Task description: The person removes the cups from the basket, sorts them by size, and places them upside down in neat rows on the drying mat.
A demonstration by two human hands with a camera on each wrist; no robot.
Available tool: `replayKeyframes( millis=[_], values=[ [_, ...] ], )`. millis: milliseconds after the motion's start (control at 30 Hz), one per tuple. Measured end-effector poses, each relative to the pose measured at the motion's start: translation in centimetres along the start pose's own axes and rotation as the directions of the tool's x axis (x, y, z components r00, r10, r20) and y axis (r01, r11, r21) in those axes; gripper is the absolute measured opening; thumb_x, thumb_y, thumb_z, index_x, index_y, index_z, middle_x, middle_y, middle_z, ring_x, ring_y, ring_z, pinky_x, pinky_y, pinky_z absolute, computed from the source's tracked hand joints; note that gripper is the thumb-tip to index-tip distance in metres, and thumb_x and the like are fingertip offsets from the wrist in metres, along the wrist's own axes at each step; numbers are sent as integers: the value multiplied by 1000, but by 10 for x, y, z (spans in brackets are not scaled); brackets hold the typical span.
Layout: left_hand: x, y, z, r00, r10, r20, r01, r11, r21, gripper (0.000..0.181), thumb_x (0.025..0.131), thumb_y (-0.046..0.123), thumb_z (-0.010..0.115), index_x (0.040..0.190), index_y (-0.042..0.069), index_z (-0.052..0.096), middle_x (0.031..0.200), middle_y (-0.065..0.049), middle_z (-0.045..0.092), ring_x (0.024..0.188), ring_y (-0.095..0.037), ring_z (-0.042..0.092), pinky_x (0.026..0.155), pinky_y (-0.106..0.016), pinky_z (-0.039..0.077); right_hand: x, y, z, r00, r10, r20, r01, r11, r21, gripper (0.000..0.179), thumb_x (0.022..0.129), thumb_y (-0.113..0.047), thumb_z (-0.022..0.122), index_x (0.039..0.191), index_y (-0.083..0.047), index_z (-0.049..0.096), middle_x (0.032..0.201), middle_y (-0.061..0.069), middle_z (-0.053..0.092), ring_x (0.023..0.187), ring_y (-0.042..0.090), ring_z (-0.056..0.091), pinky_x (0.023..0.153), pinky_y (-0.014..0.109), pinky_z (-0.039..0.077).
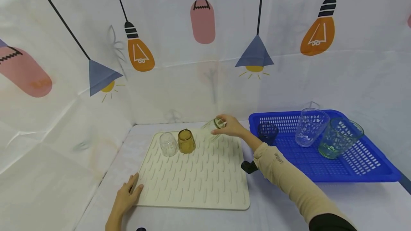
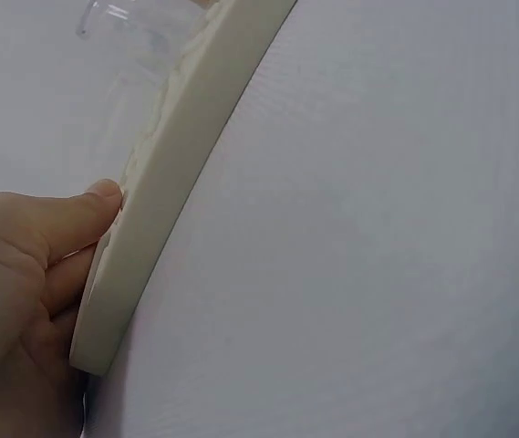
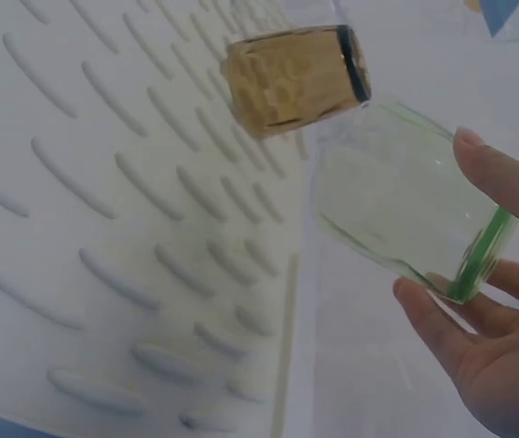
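My right hand [image 1: 227,125] holds a pale green glass [image 3: 405,196] near its thick green base, thumb on one side and fingers on the other. The glass is tilted over the far part of a cream ribbed mat [image 1: 196,177]. On that mat, an amber glass [image 1: 186,142] and a clear glass [image 1: 168,144] stand side by side. At the mat's near left corner rests my left hand [image 1: 126,195], fingers extended along the side. Its thumb [image 2: 90,210] touches the mat's edge in the left wrist view.
A blue perforated basket [image 1: 289,167] sits on the right of the white-covered table [image 1: 109,174]. It contains a dark blue glass [image 1: 267,133], a clear glass [image 1: 310,127] and a larger greenish glass [image 1: 340,137]. A lamp-patterned white sheet [image 1: 179,92] hangs behind.
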State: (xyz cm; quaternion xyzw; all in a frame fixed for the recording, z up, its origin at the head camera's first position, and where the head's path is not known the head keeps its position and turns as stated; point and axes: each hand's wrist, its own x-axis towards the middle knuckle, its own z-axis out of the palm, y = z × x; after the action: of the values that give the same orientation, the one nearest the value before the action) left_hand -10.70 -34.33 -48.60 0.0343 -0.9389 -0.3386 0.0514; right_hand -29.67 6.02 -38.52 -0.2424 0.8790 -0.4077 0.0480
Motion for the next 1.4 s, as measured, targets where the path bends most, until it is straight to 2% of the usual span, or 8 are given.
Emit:
replayKeyframes(
  millis=[167,433,667,833,1067,1400],
  values=[
    [2,-3,2,1000,12,4,-12,1000,14,56,92,16,58,133,-16,38,136,-34,34,128,-50,30,107,-63,19,6,3,12,1000,0,8,1,999,-46,73,78,-29,76,133,7,45,129,27,51,119,41,48,97,52,43],
    [-1,-3,3,999,25,-26,-25,1000,11,54,91,14,58,132,-16,39,135,-34,36,128,-51,30,107,-62,18,14,1,30,999,24,44,-19,993,-115,75,78,-29,77,136,4,43,133,22,50,120,36,50,100,46,43],
    [0,-4,5,996,46,-72,-45,999,19,53,89,14,60,130,-16,43,132,-34,40,125,-50,34,105,-63,22,16,-8,41,998,30,54,-24,994,-107,73,77,-24,79,135,3,44,133,21,51,120,37,50,101,48,42],
    [-1,-3,6,995,35,-89,-33,999,25,53,88,14,61,129,-15,44,131,-33,42,124,-49,35,104,-62,23,18,-8,52,996,43,75,-34,992,-124,72,77,-24,79,136,1,45,132,19,53,121,35,49,101,47,42],
    [0,-3,6,996,25,-91,-23,999,25,53,89,14,61,129,-16,44,131,-33,42,125,-48,35,105,-62,23,20,-9,60,995,3,95,10,991,-136,69,76,-20,79,134,1,47,130,18,55,118,33,53,99,45,44],
    [-1,-4,7,993,38,-115,-36,999,16,52,87,13,63,128,-15,46,130,-32,45,123,-47,38,104,-62,25,18,-10,69,994,-31,104,49,984,-174,73,74,-22,81,134,3,46,133,18,53,123,33,49,105,43,39]
  ],
)
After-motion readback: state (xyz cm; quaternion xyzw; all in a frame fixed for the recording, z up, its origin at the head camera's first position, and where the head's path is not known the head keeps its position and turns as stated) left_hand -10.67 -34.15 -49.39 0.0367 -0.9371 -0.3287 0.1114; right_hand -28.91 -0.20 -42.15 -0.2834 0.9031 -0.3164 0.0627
